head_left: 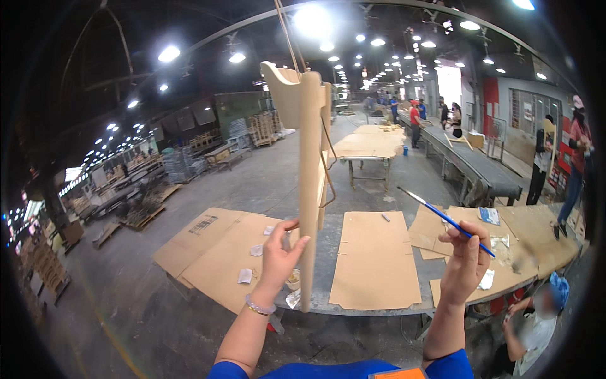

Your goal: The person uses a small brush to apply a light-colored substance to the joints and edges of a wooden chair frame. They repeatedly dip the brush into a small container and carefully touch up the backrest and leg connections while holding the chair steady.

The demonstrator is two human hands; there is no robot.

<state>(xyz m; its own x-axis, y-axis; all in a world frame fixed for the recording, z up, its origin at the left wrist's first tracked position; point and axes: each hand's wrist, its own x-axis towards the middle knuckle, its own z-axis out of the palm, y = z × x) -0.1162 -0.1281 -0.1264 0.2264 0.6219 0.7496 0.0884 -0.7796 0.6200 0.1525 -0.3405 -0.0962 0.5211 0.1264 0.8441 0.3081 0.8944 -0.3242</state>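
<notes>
A pale wooden furniture part (309,164) hangs upright from a cord in front of me, with a curved piece at its top. My left hand (281,252) grips its lower edge, fingers wrapped around the long narrow slat. My right hand (466,252) is raised to the right of it and holds a thin blue-handled brush (442,216), its tip pointing up and left, apart from the wood.
A grey table (315,278) below carries flattened cardboard sheets (375,259) and small rags. A person crouches at the lower right (533,322). A conveyor (470,161) with workers runs at the right; pallets and stacked wood lie at the left.
</notes>
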